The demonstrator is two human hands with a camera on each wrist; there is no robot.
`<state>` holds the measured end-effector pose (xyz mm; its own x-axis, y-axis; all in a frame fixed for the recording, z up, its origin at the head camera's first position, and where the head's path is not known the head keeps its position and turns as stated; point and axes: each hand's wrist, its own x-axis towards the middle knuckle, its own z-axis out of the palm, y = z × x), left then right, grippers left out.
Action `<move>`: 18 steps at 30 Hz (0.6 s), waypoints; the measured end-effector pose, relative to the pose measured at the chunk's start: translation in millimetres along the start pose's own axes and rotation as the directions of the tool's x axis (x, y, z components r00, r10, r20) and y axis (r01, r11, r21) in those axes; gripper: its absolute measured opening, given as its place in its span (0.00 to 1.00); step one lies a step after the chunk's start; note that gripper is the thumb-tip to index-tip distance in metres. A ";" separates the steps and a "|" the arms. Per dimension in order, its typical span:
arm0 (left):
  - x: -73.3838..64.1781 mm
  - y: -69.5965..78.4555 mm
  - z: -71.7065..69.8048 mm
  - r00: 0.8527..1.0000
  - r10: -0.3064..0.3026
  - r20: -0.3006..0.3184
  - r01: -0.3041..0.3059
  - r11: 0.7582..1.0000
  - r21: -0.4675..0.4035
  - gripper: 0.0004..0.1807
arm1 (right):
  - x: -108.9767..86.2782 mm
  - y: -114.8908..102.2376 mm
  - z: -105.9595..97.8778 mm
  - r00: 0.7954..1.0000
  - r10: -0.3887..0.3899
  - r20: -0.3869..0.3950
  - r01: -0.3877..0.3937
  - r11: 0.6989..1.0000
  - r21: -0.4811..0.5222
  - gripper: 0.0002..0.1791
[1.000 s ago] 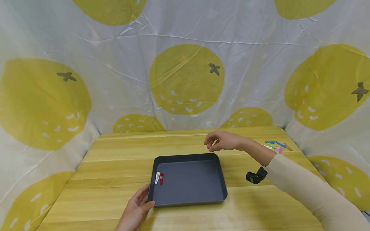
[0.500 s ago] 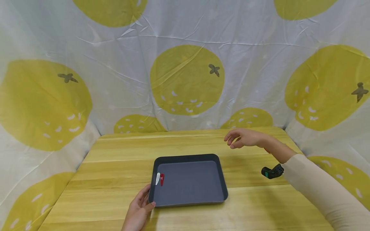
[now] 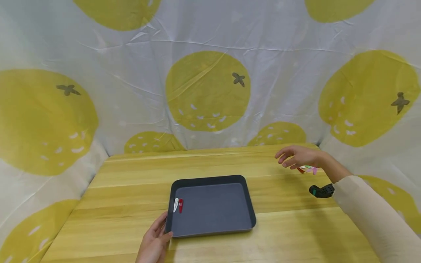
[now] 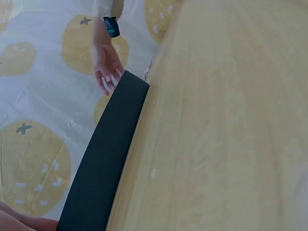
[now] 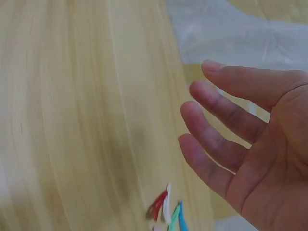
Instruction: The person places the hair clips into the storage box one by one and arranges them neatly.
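Note:
A dark grey rectangular tray [image 3: 212,208] sits on the wooden table. Inside it, by the left wall, a white hair clip [image 3: 175,205] and a red hair clip [image 3: 181,206] lie side by side. My left hand [image 3: 152,239] grips the tray's near left corner, thumb at the rim and fingers along the outer wall. Beyond the tray to the right, my right hand [image 3: 300,156] hovers above the table, fingers loosely bent and holding nothing. Below it in the right wrist view lie loose clips: red [image 5: 158,204], white [image 5: 166,207], green [image 5: 174,216] and blue [image 5: 182,217].
A lemon-print cloth [image 3: 131,91] hangs behind and beside the wooden table [image 3: 131,193]. A black device [image 3: 321,191] is worn at the right wrist. A pink hair clip [image 3: 314,170] shows partly behind the right hand.
My right hand has moved right, from above the tray's far right corner toward the loose clips. The left hand has kept its grip on the tray, which has stayed in place.

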<state>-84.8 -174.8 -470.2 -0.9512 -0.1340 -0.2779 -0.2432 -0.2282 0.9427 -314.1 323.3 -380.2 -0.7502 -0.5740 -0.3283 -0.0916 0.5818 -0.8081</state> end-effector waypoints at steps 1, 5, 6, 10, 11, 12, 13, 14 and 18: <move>0.3 0.1 -0.7 1.000 -0.004 0.006 0.004 1.000 -0.012 0.42 | -1.4 4.4 -2.6 1.000 0.007 -0.008 -0.007 1.000 -0.003 0.27; 1.1 0.1 -3.5 1.000 -0.013 0.028 0.013 1.000 -0.027 0.43 | -7.7 25.0 -11.6 0.997 0.038 -0.072 -0.037 0.999 0.009 0.26; 1.3 0.0 -4.2 0.999 -0.013 0.034 0.014 1.000 -0.028 0.42 | -9.7 29.5 -12.8 0.996 0.041 -0.085 -0.040 0.999 0.014 0.25; 2.1 -0.7 -5.9 0.999 -0.017 0.052 0.018 0.999 -0.030 0.42 | -16.3 46.2 -15.5 0.991 0.047 -0.121 -0.044 0.999 0.031 0.26; 2.4 -0.9 -6.1 0.998 -0.019 0.052 0.021 0.999 -0.028 0.42 | -18.0 48.4 -14.9 0.990 0.054 -0.134 -0.049 0.998 0.038 0.26; 2.7 -0.9 -6.5 0.998 -0.022 0.053 0.023 0.999 -0.027 0.42 | -19.4 51.6 -14.8 0.988 0.051 -0.144 -0.047 0.998 0.037 0.26; 3.0 -0.9 -6.7 0.998 -0.025 0.054 0.026 0.999 -0.027 0.42 | -20.5 54.9 -14.8 0.986 0.056 -0.155 -0.050 0.998 0.040 0.26; 3.2 -0.8 -7.1 0.998 -0.027 0.056 0.029 0.999 -0.027 0.42 | -21.4 58.1 -14.8 0.985 0.057 -0.165 -0.051 0.998 0.039 0.25; 3.7 0.0 -8.3 0.998 -0.038 0.059 0.039 0.999 -0.024 0.42 | -22.9 69.2 -13.8 0.973 0.079 -0.215 -0.070 0.996 0.051 0.24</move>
<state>-86.7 -183.3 -472.7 -0.9508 -0.0682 -0.3021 -0.2760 -0.2560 0.9264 -312.3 384.6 -421.8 -0.8782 -0.3890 -0.2782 -0.0059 0.5905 -0.8070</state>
